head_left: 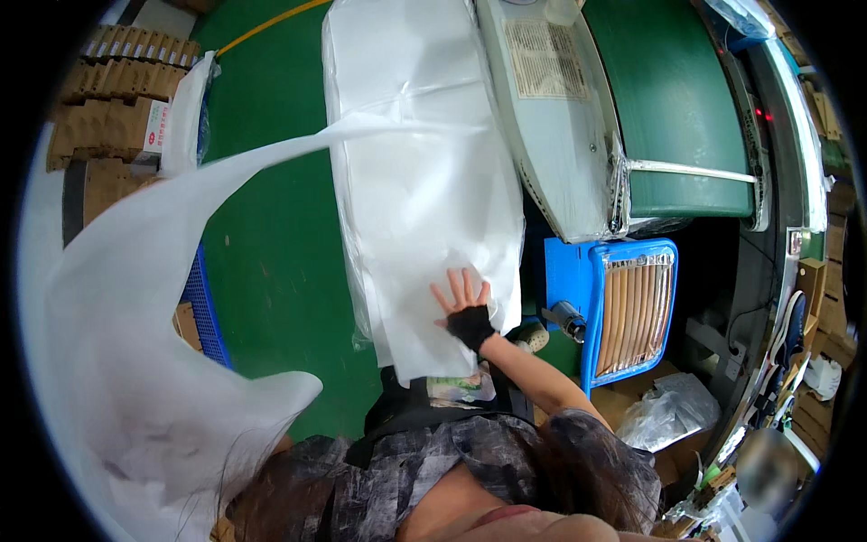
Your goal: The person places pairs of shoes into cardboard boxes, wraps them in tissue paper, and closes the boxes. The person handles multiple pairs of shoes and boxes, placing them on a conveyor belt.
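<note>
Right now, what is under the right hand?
The right hand, fingers spread, lies flat on the near end of a stack of white sheets. One loose sheet lifts off to the left. What the stack rests on is covered.

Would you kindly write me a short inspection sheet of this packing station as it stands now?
Surface: green floor under the work; green conveyor belt to the right.
Job's things: stack of white foam sheets; one sheet lifted and billowing to the left.
Clutter: blue crate of tan tubes, crumpled clear bag, blue basket.
Grippers: right hand, in a fingerless black glove, spread flat on the stack; left hand hidden behind the lifted sheet.
Cables: black cable near the conveyor frame.
Surroundings: folded cardboard boxes stacked at upper left; grey machine housing.
</note>
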Available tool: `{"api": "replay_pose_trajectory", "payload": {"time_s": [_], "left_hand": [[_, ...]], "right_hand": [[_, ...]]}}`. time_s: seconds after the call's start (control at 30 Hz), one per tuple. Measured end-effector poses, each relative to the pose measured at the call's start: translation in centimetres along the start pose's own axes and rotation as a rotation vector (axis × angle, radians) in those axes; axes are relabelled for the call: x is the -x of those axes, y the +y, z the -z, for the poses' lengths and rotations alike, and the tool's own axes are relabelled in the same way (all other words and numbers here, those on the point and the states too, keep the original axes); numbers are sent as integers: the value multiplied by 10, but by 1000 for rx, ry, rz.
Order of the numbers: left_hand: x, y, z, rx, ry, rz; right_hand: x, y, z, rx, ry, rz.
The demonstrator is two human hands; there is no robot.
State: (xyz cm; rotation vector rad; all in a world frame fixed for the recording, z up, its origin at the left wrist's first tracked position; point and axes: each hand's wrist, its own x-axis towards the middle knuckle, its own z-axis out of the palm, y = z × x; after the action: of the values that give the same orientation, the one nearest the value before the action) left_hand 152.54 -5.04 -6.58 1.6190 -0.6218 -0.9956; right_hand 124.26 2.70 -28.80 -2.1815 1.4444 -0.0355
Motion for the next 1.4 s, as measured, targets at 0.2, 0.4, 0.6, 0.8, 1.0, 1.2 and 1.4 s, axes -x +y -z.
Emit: {"api": "replay_pose_trajectory", "payload": {"time_s": [0.2, 0.4, 0.6, 0.8, 1.0, 1.2, 1.4], "left_hand": [[16, 6, 7, -7, -3, -31], [34, 19, -11, 6, -81, -78], [78, 32, -88, 66, -345, -112], [198, 37, -216, 119, -704, -20], [384, 21, -355, 215, -1191, -20], [512, 13, -425, 201, -1440, -746], [535, -28, -505, -227, -1193, -1739]], "right_hand": [[-66, 19, -27, 240, -36, 4], [6, -25, 12, -117, 97, -47], [89, -59, 112, -586, 59, 313], [193, -57, 193, -1229, 483, 322], [324, 34, 201, -1335, 1059, -295], [486, 116, 244, -1084, 1731, -810], [626, 184, 256, -886, 2160, -1030]]}}
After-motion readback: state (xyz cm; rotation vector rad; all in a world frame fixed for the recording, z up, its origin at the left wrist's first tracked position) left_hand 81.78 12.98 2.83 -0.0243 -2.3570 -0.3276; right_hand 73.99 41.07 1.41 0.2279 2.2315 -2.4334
